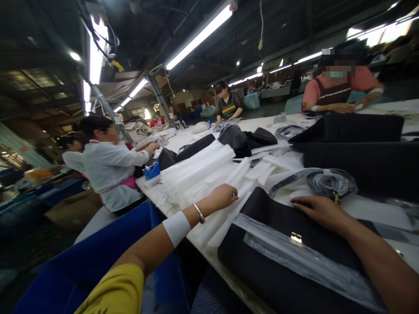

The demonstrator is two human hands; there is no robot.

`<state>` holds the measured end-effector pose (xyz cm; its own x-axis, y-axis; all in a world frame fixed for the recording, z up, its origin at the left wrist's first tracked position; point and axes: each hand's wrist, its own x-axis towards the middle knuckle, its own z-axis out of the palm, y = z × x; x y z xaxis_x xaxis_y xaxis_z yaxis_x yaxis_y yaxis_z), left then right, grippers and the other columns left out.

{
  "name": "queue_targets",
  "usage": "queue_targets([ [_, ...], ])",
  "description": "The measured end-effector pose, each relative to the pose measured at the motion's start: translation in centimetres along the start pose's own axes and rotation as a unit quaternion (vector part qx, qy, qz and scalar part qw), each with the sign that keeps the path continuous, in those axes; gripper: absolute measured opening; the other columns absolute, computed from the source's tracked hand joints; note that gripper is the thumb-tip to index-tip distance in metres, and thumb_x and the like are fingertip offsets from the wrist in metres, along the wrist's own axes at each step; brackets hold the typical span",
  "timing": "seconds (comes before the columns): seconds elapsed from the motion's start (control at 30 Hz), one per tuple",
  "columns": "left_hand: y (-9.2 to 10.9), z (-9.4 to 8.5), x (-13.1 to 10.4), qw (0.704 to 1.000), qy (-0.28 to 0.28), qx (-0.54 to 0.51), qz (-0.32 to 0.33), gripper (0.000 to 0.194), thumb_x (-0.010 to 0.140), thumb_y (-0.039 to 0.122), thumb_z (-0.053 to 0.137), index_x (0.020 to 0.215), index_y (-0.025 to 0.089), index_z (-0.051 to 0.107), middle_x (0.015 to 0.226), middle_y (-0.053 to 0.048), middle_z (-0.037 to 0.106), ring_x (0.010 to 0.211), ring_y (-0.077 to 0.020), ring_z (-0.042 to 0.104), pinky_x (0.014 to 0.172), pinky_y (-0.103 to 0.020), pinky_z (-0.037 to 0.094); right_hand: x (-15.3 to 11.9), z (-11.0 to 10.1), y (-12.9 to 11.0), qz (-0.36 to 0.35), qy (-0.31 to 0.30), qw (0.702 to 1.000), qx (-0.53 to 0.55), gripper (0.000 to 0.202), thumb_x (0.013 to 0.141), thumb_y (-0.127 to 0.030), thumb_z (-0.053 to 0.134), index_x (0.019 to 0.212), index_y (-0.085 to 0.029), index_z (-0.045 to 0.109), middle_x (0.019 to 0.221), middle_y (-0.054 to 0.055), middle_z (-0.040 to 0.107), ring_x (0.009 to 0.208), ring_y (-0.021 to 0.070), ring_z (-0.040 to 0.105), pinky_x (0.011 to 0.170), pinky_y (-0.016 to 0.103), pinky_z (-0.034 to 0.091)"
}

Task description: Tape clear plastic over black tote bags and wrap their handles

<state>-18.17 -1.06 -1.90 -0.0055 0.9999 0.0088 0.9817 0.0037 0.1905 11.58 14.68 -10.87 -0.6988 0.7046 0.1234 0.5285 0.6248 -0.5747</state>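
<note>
My left hand (224,196) is above the white foam sheets (199,168), its fingers curled in. Whether a sheet is pinched in them is hidden. My right hand (322,211) lies with fingers stretched out at the far edge of a black bag (278,213). This bag lies flat at the table's front edge, with a gold clasp (296,237) and clear plastic film (294,257) across its front. Just beyond my right hand is a coiled strap (330,181) wrapped in plastic.
More black bags (353,161) stand at the right, and others (237,139) lie mid-table. A blue bin (98,257) is below the table (268,122) at my left. Co-workers stand around: one in white (108,161) at left, two across the table.
</note>
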Motion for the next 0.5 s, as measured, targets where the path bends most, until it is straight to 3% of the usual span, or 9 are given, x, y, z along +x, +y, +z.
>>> queue_targets([
  [0.13, 1.0, 0.4, -4.5, 1.000, 0.015, 0.000, -0.017, 0.028, 0.094, 0.031, 0.046, 0.102, 0.019, 0.069, 0.088, -0.007, 0.073, 0.082, -0.0220, 0.067, 0.077, -0.031, 0.051, 0.1, -0.2, -0.2, 0.014, -0.010, 1.000, -0.013, 0.036, 0.085, -0.038, 0.051, 0.104, -0.021, 0.077, 0.110, 0.007, 0.074, 0.107, 0.0305, 0.066, 0.097, 0.037, 0.048],
  [0.3, -0.7, 2.0, -8.2, 0.996, -0.056, 0.044, -0.043, 0.024, 0.088, 0.019, 0.048, 0.093, 0.015, 0.071, 0.087, -0.012, 0.073, 0.082, -0.0252, 0.069, 0.076, -0.034, 0.053, 0.2, -0.3, 0.0, 0.012, -0.009, 1.000, -0.024, 0.035, 0.084, -0.039, 0.052, 0.102, -0.023, 0.077, 0.110, 0.008, 0.074, 0.106, 0.0314, 0.066, 0.098, 0.038, 0.047],
  [0.4, -2.1, 2.8, -8.7, 0.997, -0.073, 0.036, -0.019, 0.036, 0.079, 0.007, 0.052, 0.110, 0.016, 0.068, 0.109, -0.011, 0.071, 0.098, -0.0239, 0.067, 0.087, -0.033, 0.052, 0.1, -0.4, -0.1, 0.013, -0.016, 0.999, -0.027, 0.038, 0.084, -0.041, 0.050, 0.103, -0.023, 0.077, 0.113, 0.009, 0.073, 0.108, 0.0322, 0.065, 0.099, 0.039, 0.046],
  [0.5, -3.3, 2.7, -7.7, 0.999, -0.031, 0.035, -0.007, 0.052, 0.083, 0.000, 0.042, 0.131, 0.014, 0.055, 0.139, -0.013, 0.055, 0.122, -0.0213, 0.056, 0.104, -0.032, 0.043, 0.1, -0.6, -0.2, 0.015, -0.024, 0.999, -0.039, 0.041, 0.084, -0.044, 0.049, 0.103, -0.022, 0.077, 0.113, 0.010, 0.072, 0.107, 0.0325, 0.066, 0.098, 0.040, 0.047],
])
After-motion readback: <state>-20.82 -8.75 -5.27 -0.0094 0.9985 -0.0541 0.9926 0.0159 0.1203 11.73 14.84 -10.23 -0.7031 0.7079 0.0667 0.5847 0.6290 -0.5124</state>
